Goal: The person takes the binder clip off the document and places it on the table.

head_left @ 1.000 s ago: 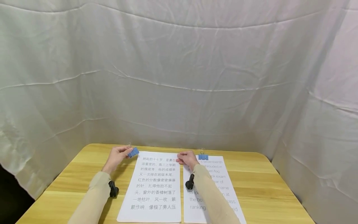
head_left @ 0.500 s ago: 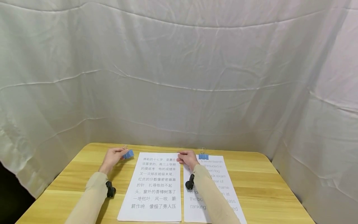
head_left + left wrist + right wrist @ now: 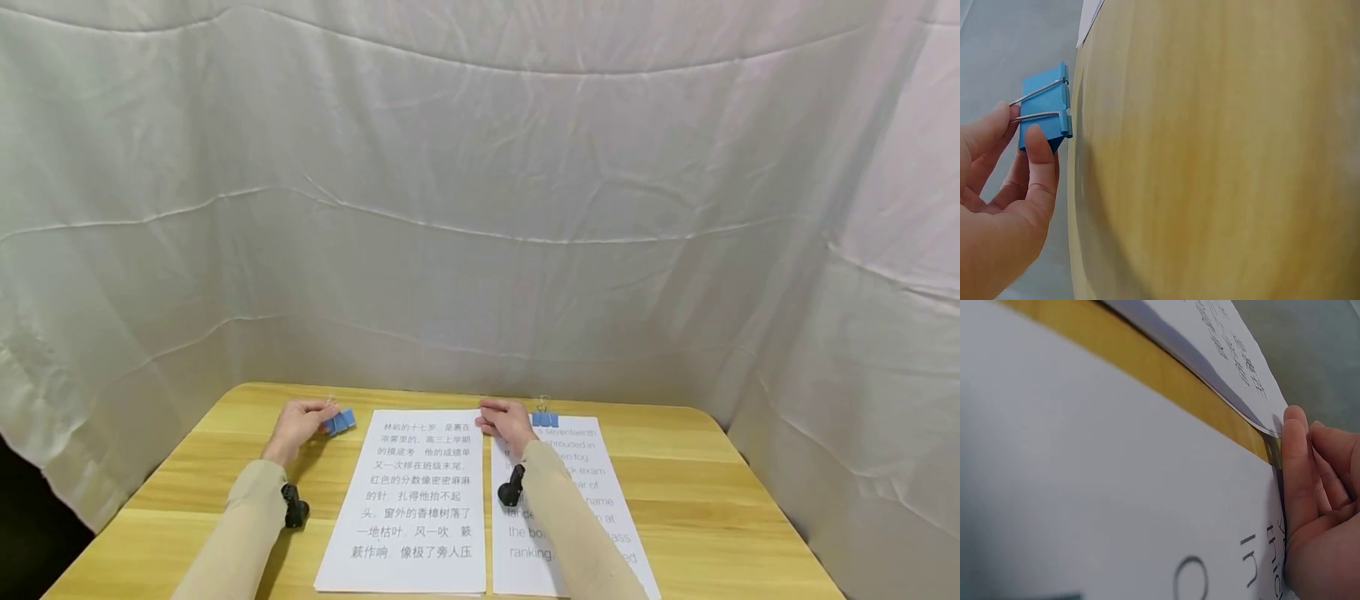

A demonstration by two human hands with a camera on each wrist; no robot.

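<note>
White cloth enclosed a wooden table. Two printed stacks lay side by side. The English stack already carried a blue clip at its top edge; the Chinese stack carried none. The left hand pinched a loose blue binder clip just left of the unclipped stack. The right hand rested, apparently with fingers curled, on that stack's top corner.

Blue binder clip; second blue clip; white sheets, black print; yellow wood-grain table; white curtain.
</note>
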